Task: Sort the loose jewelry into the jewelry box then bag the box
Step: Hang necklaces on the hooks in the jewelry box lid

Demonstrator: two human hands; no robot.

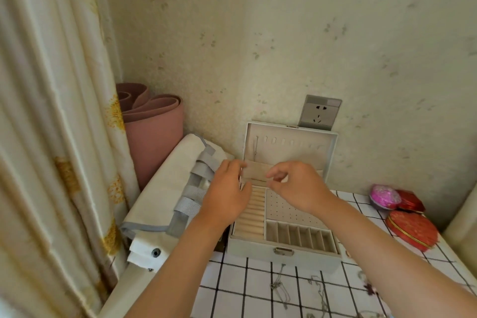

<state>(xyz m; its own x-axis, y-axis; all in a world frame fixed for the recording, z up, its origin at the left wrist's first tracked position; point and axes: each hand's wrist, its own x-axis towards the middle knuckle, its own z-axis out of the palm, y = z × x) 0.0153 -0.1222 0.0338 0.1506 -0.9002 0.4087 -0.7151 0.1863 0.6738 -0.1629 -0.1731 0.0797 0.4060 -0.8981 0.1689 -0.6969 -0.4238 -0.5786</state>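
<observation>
A pale grey jewelry box (284, 253) stands open on the checked tablecloth, its lid (327, 147) leaning back against the wall. One thin chain (256, 146) hangs from a hook inside the lid. Inside are ring rolls, a dotted earring panel and several small compartments. My left hand (227, 193) holds the left end of the beige pocket flap (255, 170) at the base of the lid. My right hand (296, 186) hovers at the flap's right end, thumb and forefinger pinched together on something too small to see. Loose chains (281, 289) lie on the cloth in front of the box.
A folded white bag with grey straps (180, 188) lies left of the box. A rolled pink mat (152, 124) stands in the corner by the curtain. Red heart-shaped boxes (413, 230) and a pink pouch (384, 196) sit at the right. A wall socket (320, 112) is behind the lid.
</observation>
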